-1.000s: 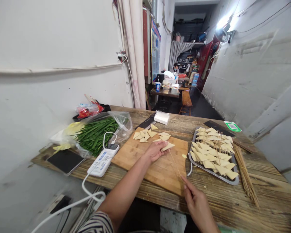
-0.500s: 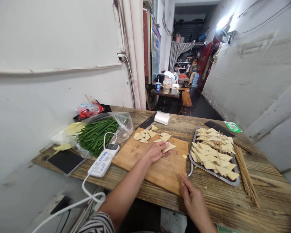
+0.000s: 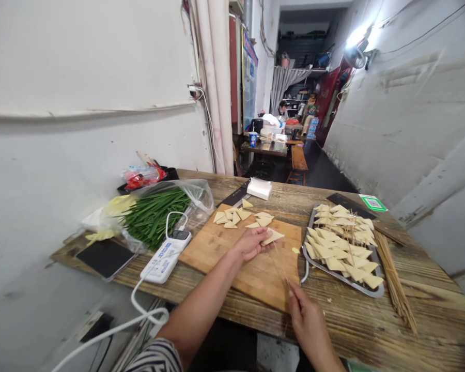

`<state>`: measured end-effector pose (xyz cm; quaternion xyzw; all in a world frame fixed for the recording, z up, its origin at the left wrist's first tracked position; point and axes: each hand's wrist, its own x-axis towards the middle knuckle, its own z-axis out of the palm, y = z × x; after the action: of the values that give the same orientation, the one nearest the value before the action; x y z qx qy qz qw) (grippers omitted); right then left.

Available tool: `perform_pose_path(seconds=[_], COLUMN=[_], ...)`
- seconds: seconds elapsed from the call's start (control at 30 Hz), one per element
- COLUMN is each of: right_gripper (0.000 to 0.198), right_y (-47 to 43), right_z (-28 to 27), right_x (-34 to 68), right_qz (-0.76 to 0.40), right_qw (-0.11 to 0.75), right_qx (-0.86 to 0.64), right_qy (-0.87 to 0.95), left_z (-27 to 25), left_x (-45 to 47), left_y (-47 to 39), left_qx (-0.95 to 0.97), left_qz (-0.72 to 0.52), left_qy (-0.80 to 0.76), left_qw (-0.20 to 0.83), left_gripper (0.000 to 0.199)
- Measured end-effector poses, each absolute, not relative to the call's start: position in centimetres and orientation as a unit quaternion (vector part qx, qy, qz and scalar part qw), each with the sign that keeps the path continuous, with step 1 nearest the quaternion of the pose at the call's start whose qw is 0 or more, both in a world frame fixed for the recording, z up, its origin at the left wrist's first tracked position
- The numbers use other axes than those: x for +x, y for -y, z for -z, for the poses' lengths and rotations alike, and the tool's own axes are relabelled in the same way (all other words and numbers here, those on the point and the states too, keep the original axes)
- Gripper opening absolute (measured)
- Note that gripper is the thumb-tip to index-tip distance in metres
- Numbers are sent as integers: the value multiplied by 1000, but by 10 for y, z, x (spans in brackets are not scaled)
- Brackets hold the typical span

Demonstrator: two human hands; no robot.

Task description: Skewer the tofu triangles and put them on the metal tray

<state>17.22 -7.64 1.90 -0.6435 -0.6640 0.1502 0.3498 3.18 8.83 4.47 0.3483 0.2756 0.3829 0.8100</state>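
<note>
My left hand [image 3: 252,244] pinches a pale yellow triangular slice [image 3: 273,236], which looks like tofu, over the wooden cutting board [image 3: 217,258]. In my right hand [image 3: 304,310] is the lower end of a thin bamboo skewer [image 3: 281,266]. The skewer slants up to the slice's lower edge; whether its tip is inside I cannot tell. Several loose triangular slices [image 3: 232,214] lie at the back of the board. To the right, a metal tray [image 3: 377,289] holds rows of skewered triangles [image 3: 344,243].
A bundle of bamboo skewers [image 3: 395,284] lies right of the tray. Left of the board are a white power strip [image 3: 165,261] with its cable and green chives [image 3: 155,212] in a plastic bag. Behind the board sit a knife [image 3: 234,195] and a white box [image 3: 259,188].
The slice in my left hand has shifted very slightly to the right. My right hand and the skewer have barely moved.
</note>
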Motion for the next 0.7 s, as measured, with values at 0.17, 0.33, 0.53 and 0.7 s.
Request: perform_pose_path(seconds=[0.17, 0.33, 0.53, 0.7], right_gripper=[41, 41, 38, 35], right_y=[74, 68, 49, 29], right_z=[-21, -22, -28, -31], right_x=[170, 169, 173, 173], right_qz=[-135, -122, -105, -87], right_qw=[354, 362, 364, 378], right_qx=[-642, -639, -639, -627], right_qy=[667, 668, 670, 676], left_z=[-43, -48, -48, -44], left_x=[34, 38, 46, 53], left_y=[-86, -79, -68, -64], left_qx=[345, 360, 366, 372], left_qz=[-375, -358, -330, -321], left_qy=[-262, -267, -262, -266], left_qw=[819, 819, 830, 829], left_gripper=[15, 16, 18, 21])
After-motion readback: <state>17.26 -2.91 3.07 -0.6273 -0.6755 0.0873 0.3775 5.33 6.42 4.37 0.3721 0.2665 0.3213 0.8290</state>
